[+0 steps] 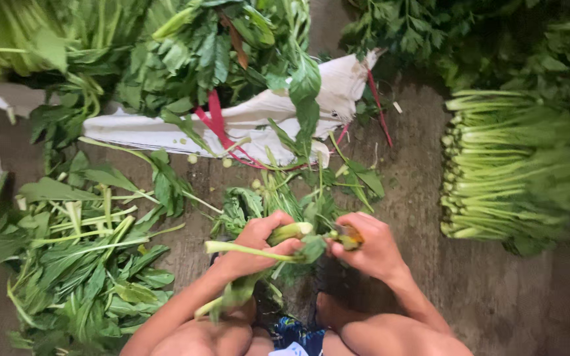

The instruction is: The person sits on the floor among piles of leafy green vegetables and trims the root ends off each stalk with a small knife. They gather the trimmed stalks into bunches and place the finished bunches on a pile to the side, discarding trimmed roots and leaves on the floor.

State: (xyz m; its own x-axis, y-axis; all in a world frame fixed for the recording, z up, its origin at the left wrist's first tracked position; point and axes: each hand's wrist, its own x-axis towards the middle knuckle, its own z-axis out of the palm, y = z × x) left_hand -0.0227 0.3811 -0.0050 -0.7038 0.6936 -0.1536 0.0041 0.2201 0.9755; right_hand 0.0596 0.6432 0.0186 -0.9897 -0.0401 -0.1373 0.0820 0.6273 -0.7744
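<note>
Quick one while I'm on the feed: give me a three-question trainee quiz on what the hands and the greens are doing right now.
1. True or false: the left hand grips a leafy green stalk.
2. Where does the neat stack of trimmed stems lie? A) right of the hands B) left of the hands C) under the white sack
3. Fill in: the loose leaf pile lies on the ______ side of the view.

Key: 1 true. 2 A. 3 left. The right hand pinches the stalk's end; whether it holds a small tool, I cannot tell.
</note>
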